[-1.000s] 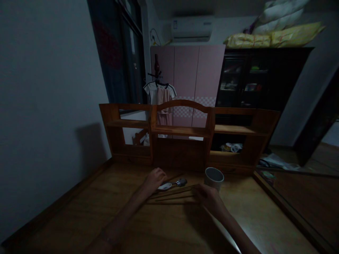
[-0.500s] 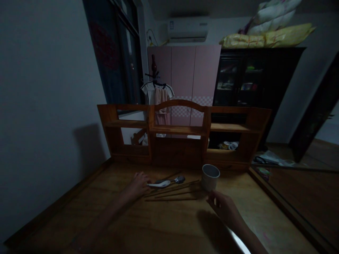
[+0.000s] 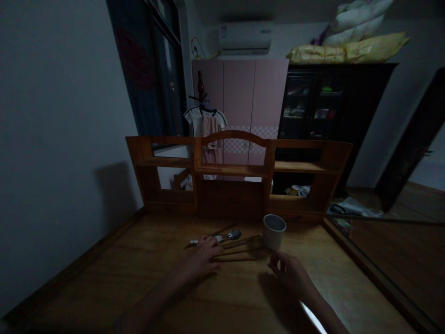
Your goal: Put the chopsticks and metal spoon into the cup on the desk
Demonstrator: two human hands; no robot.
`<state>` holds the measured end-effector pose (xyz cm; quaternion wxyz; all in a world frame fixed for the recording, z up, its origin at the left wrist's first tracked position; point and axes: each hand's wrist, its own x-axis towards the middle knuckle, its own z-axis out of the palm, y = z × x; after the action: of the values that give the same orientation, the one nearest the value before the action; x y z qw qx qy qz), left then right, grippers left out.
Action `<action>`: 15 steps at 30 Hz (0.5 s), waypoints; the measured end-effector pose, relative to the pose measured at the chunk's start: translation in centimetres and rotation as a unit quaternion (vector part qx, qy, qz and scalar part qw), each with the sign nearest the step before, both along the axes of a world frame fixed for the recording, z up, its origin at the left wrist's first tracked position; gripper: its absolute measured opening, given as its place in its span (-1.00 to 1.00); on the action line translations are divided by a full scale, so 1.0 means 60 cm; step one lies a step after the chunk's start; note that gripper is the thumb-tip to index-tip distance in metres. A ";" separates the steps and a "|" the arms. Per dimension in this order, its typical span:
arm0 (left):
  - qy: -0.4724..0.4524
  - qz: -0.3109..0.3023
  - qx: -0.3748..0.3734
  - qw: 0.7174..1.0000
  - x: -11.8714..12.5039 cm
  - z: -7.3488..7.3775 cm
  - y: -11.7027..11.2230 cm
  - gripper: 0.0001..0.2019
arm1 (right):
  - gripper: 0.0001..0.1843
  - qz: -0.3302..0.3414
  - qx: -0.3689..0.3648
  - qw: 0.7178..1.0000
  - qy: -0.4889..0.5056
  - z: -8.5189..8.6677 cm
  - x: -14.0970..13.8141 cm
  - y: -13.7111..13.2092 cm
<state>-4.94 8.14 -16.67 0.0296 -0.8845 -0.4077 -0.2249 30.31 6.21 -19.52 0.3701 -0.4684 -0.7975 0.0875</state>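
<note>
The left hand (image 3: 205,254) lies low on the wooden desk (image 3: 132,283), its fingers stretched forward over the near ends of the chopsticks (image 3: 243,242). In the dim light I cannot tell whether they grip or only rest. A white spoon (image 3: 195,241) pokes out just left of those fingertips, and a metal spoon (image 3: 233,234) lies just beyond them. The right hand (image 3: 291,272) hovers loosely curled, holding nothing. A cup (image 3: 274,231) stands just ahead of its fingers.
</note>
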 end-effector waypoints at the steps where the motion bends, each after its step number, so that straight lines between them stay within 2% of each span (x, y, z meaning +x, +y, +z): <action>1: 0.002 0.000 0.001 1.000 0.009 -0.002 -0.003 -0.64 | -0.84 0.002 -0.002 1.000 0.001 0.000 0.000 -0.002; 7: -0.012 -0.012 -0.003 1.000 0.029 -0.003 0.017 -0.76 | -0.85 0.001 -0.028 1.000 0.007 0.001 -0.001 -0.008; 11: -0.014 -0.010 0.015 1.000 0.029 -0.015 0.041 -0.70 | -0.84 0.006 -0.024 1.000 0.013 0.002 -0.001 -0.010; 15: -0.007 0.000 -0.020 1.000 0.028 -0.019 0.047 -0.65 | -0.90 0.013 -0.025 0.999 0.021 0.005 0.001 -0.015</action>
<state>-3.26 10.95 -17.79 0.0088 -0.8832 -0.4123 -0.2232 30.35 5.30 -19.24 0.3736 -0.4653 -0.7932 0.1217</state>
